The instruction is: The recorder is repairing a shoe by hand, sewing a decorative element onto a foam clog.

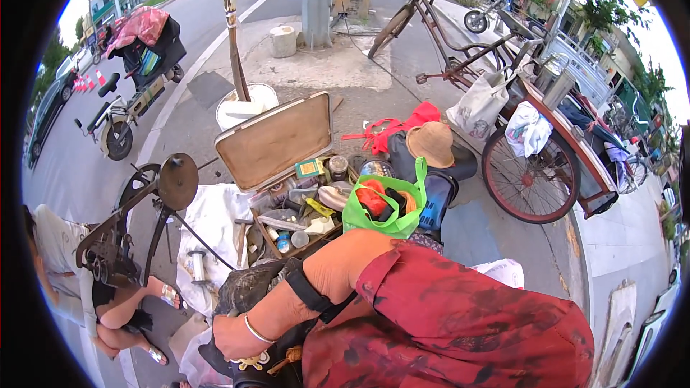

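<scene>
Clock directions are taken from the right hand, twelve toward the top of the view.

Right hand [241, 338], wearing a pale bracelet: knuckles up, fingers bent downward and mostly hidden. How far they are spread, and whether they grip, cannot be told. Left hand: no part visible.

Item in work: a black, soft-looking article with a gold-coloured ornament [253, 361], directly below the hand, about five o'clock; its exact kind is unclear.

Supplies: a shallow wooden box [313, 243] crowded with jars and tubes, one o'clock; a white cloth [215, 208] at twelve, with a spool-shaped metal piece [198, 267] resting on it at eleven; a dark metal machine with a round disc [178, 182], between ten and eleven.

Progress (judgement): handling of the black article appears under way. Nothing visible marks a completed stage, and the part being worked is covered, so what remains cannot be measured. Machine and box supplies are untouched by the visible hand.
</scene>
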`<action>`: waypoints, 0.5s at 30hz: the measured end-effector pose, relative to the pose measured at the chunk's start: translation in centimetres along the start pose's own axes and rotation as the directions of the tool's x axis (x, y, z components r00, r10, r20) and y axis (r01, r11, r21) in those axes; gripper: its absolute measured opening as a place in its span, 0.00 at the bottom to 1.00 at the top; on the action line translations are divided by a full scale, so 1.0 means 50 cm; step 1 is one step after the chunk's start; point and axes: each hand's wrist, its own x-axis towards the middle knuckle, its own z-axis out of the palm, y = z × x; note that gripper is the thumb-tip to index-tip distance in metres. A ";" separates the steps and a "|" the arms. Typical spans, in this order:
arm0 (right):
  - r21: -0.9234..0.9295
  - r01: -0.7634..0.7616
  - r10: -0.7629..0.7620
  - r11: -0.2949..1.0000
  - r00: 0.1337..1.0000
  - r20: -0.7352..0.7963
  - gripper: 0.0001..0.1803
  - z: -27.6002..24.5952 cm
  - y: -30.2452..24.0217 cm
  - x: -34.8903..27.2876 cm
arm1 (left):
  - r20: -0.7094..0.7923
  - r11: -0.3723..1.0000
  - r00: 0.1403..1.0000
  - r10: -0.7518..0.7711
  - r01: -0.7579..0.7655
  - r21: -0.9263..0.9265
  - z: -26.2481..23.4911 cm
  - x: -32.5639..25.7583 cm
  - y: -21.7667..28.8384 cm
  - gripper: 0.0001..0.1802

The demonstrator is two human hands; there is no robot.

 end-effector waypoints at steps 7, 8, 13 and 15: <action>0.028 0.051 -0.049 0.998 0.996 -0.074 0.08 0.003 0.019 0.004 | 0.021 0.996 1.000 0.017 -0.015 -0.083 0.004 0.006 -0.021 0.13; 0.018 0.065 -0.064 0.998 0.997 -0.047 0.08 -0.005 0.021 0.003 | 0.021 0.996 1.000 0.018 -0.016 -0.092 0.004 0.005 -0.022 0.13; 0.019 0.090 -0.089 0.996 0.995 -0.034 0.08 -0.006 0.030 0.001 | 0.022 0.990 0.999 0.027 -0.024 -0.137 0.010 0.006 -0.020 0.13; 0.013 0.110 -0.109 0.994 0.993 -0.036 0.08 0.004 0.033 0.006 | 0.024 0.988 0.999 0.032 -0.028 -0.152 0.012 0.010 -0.018 0.13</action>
